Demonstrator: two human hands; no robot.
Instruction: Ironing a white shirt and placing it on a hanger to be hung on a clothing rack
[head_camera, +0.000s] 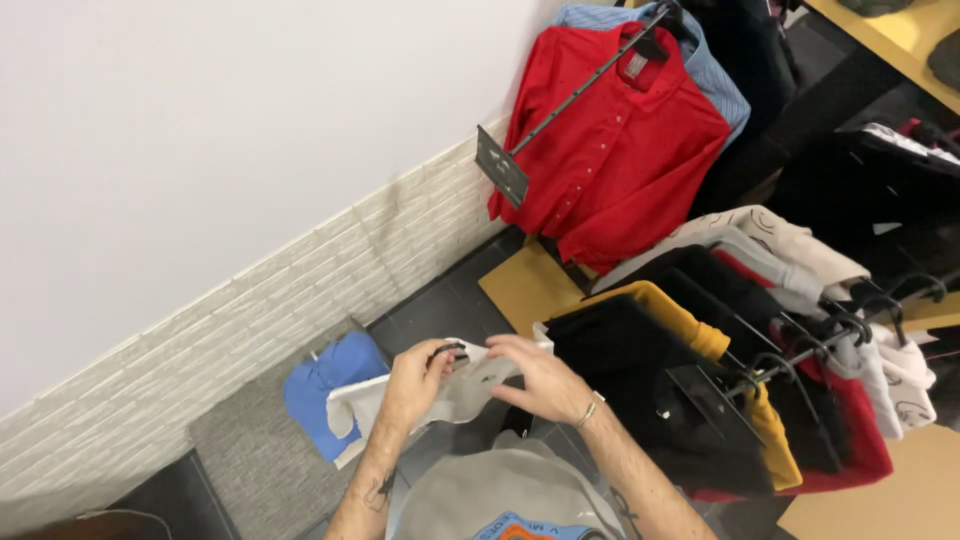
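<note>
Dark tiled floor below, both hands pinching a pale garment on its black hanger

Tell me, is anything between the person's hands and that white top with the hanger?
No. Both the left hand and right hand already touch the white garment and black hanger; nothing visible lies between.
</note>
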